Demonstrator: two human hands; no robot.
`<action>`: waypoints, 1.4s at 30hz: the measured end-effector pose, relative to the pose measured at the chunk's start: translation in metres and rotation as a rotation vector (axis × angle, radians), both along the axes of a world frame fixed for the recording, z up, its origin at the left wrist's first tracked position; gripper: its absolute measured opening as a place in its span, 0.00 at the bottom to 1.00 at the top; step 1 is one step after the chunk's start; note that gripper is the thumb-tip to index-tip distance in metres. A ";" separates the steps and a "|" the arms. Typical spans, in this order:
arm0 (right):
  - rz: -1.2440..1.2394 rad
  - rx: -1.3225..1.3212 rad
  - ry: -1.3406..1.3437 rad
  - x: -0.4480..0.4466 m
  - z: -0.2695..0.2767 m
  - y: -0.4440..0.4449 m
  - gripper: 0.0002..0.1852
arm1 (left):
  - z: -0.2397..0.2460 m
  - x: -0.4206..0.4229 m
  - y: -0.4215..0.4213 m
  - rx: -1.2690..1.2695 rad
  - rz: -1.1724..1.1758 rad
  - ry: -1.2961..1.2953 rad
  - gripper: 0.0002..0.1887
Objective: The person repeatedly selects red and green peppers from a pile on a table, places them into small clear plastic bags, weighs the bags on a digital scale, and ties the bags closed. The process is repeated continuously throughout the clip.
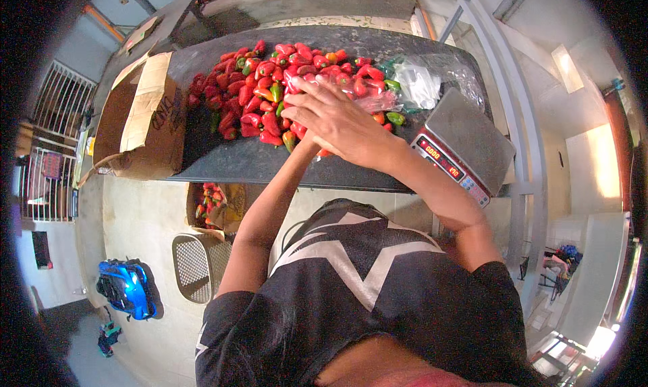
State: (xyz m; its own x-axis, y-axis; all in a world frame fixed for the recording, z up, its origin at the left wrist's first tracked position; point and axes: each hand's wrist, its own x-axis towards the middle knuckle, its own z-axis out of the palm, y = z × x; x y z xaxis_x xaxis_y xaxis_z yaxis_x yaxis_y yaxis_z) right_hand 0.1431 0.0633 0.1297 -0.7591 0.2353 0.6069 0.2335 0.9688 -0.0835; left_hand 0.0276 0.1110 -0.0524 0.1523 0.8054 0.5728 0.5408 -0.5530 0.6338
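Note:
My right hand point(336, 121) reaches over the pile of red peppers point(243, 91), its fingers stretched out and slightly apart, palm down. It covers most of my left hand point(313, 138), of which little more than the wrist shows, so its fingers and anything in them are hidden. Mostly red, with a few green and orange ones, the peppers lie loose on a dark table point(238, 164). Just beyond my right hand, a clear plastic bag point(377, 101) lies over some peppers. A digital scale point(468, 134) with a lit display stands to the right of my right forearm.
An open cardboard box point(157, 134) stands at the table's left end. Crumpled clear plastic bags point(417, 83) lie behind the scale. Below the table are another box of peppers point(210, 205) and a plastic basket point(192, 268). A grey metal post point(536, 205) rises at right.

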 end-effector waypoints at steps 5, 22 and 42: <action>-0.401 -0.031 -0.398 0.024 -0.079 0.058 0.21 | 0.007 -0.020 0.002 -0.566 -0.113 -0.052 0.19; -0.193 -0.864 -0.013 0.089 -0.059 0.042 0.13 | 0.121 -0.045 -0.002 -0.219 -0.265 0.250 0.07; 0.038 -1.810 1.145 -0.002 -0.152 0.034 0.09 | 0.060 0.004 0.032 -0.426 0.201 -0.722 0.08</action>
